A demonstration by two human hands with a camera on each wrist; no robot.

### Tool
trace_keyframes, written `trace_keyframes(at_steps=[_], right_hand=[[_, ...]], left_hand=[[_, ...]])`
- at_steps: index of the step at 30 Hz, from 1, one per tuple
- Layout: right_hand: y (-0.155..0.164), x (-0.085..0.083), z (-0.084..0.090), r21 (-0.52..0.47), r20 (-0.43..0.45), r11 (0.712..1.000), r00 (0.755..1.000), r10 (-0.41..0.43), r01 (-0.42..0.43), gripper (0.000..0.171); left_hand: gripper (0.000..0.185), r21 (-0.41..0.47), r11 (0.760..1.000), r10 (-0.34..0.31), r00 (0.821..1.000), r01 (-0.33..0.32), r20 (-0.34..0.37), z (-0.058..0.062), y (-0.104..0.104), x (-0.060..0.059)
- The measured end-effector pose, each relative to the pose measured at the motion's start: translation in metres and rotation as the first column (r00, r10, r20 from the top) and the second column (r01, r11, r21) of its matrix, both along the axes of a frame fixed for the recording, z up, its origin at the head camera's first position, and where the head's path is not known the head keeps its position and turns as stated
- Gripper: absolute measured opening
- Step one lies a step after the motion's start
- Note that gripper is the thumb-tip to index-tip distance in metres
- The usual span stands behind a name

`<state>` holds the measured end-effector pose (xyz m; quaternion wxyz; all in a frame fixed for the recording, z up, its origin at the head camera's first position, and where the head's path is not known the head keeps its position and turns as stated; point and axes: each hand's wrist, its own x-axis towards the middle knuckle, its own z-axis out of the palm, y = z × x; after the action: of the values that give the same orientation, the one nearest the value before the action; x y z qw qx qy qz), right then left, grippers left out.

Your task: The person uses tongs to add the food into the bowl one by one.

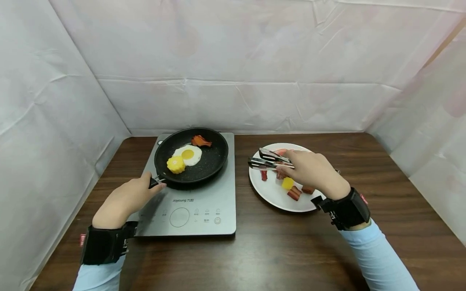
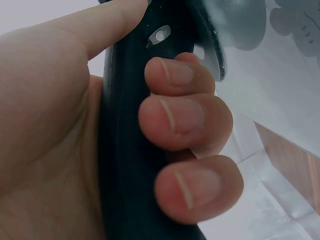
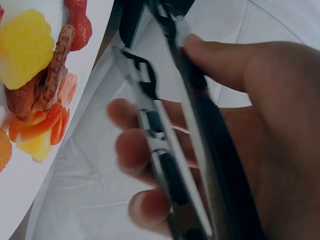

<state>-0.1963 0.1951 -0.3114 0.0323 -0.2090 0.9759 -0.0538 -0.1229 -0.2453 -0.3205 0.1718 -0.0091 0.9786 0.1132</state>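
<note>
My left hand grips the black handle of a black frying pan that sits on a grey induction cooker. In the pan lie a fried egg, a yellow corn piece and a reddish-brown piece of food. My right hand holds metal tongs, their two arms apart, above a white plate. On the plate are sausage pieces, a small yellow piece and red strips. The tongs run across my fingers in the right wrist view.
The cooker and plate stand on a dark wooden table. White sheeting closes off the back and both sides. A control panel with a round dial faces me on the cooker's front.
</note>
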Motion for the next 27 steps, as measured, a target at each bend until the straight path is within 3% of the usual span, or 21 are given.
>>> trace_keyframes(at_steps=[7,22,27], right_hand=[[0.002,-0.002,-0.003,0.079,0.019,0.997,1.0,-0.021,0.02,0.037],[-0.007,0.0,-0.012,0.08,0.087,0.997,0.996,-0.03,0.023,0.033],[-0.008,0.002,-0.015,0.093,0.101,0.996,0.995,-0.014,0.005,0.024]], left_hand=[[0.081,-0.013,1.0,0.004,1.0,-0.004,0.003,0.0,-0.001,0.0],[0.082,-0.014,1.0,0.001,1.0,-0.001,0.004,-0.002,-0.002,-0.002],[0.083,-0.012,1.0,0.0,1.0,0.001,0.009,-0.002,-0.002,-0.001]])
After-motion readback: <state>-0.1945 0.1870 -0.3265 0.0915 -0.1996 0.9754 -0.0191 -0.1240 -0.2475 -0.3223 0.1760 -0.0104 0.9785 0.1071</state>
